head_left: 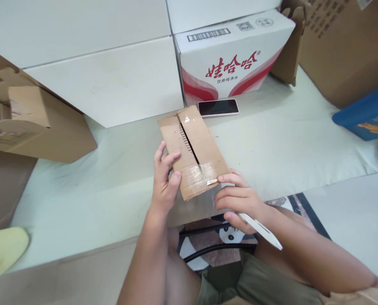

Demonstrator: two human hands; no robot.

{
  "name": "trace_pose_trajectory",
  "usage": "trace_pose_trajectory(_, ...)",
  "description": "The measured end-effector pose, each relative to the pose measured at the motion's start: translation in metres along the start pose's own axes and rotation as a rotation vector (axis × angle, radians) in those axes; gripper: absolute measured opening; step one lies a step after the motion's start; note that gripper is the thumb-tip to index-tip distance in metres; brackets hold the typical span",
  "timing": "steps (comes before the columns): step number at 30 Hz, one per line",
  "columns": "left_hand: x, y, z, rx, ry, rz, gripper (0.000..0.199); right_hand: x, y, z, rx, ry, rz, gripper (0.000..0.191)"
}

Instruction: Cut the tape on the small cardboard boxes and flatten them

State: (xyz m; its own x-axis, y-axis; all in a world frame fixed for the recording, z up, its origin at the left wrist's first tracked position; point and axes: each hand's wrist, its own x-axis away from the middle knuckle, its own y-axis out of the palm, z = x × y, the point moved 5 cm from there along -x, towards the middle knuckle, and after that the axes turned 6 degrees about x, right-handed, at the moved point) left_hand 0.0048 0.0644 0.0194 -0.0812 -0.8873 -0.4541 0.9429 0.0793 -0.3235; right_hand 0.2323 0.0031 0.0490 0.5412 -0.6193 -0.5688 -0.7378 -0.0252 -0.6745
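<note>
A small brown cardboard box [204, 146] lies at an angle on the table, with a dark gap between its top flaps. Clear tape [193, 178] covers the near end, and a bit of it at the seam is crumpled. My left hand [165, 178] grips the box's left side, thumb and fingertips on its edge. My right hand [239, 197] is closed around a slim white box cutter [261, 231], whose pointed end sticks out back toward my forearm. One finger of that hand touches the near right corner of the box. Any blade is hidden from me.
Just beyond the box lies a phone [219, 107], against a white carton with red lettering [233, 70]. Large white boxes [112, 84] stand at the back left. Brown cartons [45, 123] flank both sides. A blue object [366, 112] is at right, a pale yellow one [6, 250] at left.
</note>
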Motion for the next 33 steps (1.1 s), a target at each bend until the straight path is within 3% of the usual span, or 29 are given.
trace_pose_trajectory(16,-0.0002,-0.0001,0.0004,-0.003,-0.008,-0.008,0.05,0.0005,0.0005,0.0002,0.002,0.005,-0.007,0.011)
trace_pose_trajectory(33,0.0002,0.0001,0.001,-0.003,-0.002,-0.004,0.048,-0.0003,0.0004,-0.0002,-0.016,0.006,-0.001,0.018)
